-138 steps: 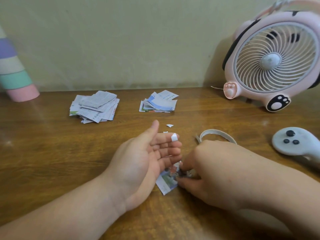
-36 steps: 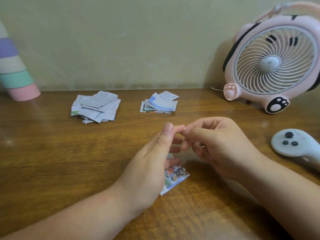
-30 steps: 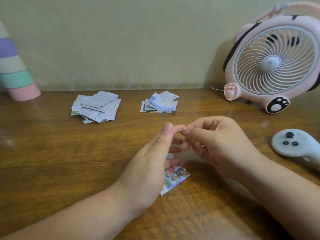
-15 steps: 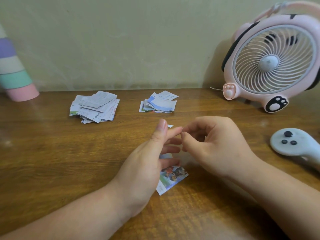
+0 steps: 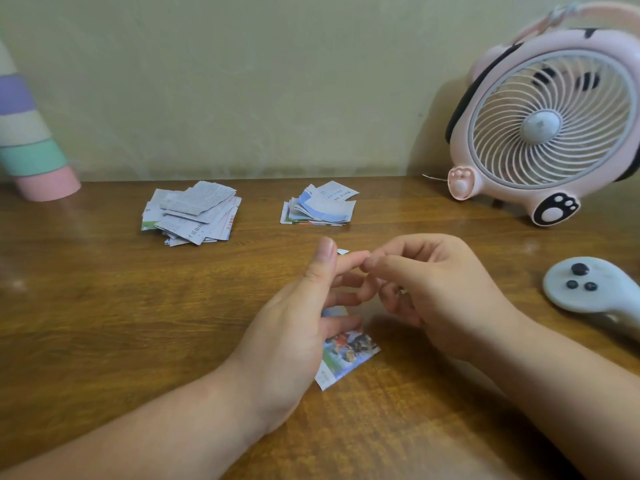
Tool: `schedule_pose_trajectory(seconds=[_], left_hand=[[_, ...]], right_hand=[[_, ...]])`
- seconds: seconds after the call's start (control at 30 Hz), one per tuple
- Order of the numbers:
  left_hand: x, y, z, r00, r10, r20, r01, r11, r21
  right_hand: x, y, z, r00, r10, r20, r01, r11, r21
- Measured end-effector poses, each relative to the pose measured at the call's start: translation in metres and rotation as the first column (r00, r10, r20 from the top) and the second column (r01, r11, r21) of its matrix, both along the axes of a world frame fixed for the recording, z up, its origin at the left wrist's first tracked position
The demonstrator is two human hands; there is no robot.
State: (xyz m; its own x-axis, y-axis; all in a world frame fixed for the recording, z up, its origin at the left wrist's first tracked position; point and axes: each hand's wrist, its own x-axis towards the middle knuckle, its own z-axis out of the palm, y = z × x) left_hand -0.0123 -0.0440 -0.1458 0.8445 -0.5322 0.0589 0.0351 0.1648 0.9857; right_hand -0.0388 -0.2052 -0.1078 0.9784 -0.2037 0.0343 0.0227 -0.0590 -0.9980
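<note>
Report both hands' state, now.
Left hand: open, fingers straight, holding nothing.
Right hand: fingers curled, thumb and forefinger pinched against the left hand's forefinger; whether they hold anything cannot be told.

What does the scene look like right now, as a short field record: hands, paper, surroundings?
Left hand: above the table, fingers fairly straight, thumb up
Right hand: fingers curled, tips at the left index fingertip; anything pinched is hidden
Colour clipping: flat on the table, partly hidden by the left hand
Paper piles: two, at the back, apart
Right side: pink fan, white controller
</note>
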Motion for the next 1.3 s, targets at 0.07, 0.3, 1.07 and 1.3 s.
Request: schedule_pose_trajectory(seconds=[0.07, 0.3, 1.07, 1.3], left_hand=[[-0.0004, -0.0003, 0.0001, 1.0, 0.001, 0.004, -0.001, 1.0, 0.0], [0.0012, 0.0007, -0.0008, 1.0, 0.002, -0.002, -0.002, 1.0, -0.001], [0.0013, 0.0011, 0.0006, 0.999, 0.023, -0.024, -0.024, 0.999, -0.022], [0.0022, 0.001, -0.0005, 0.999, 0.027, -0.022, -0.028, 0.999, -0.025]], right_hand=[[0.0002, -0.0007, -0.0001, 1.0, 0.015, 0.009, -0.015, 0.999, 0.042], [0.0019, -0.0013, -0.0033, 1.0, 0.031, 0.005, -0.031, 0.997, 0.07], [0.002, -0.0022, -0.0044, 0.998, 0.044, 0.047, -0.048, 0.995, 0.088], [0.0032, -0.0016, -0.0052, 0.998, 0.042, 0.056, -0.045, 0.998, 0.054]])
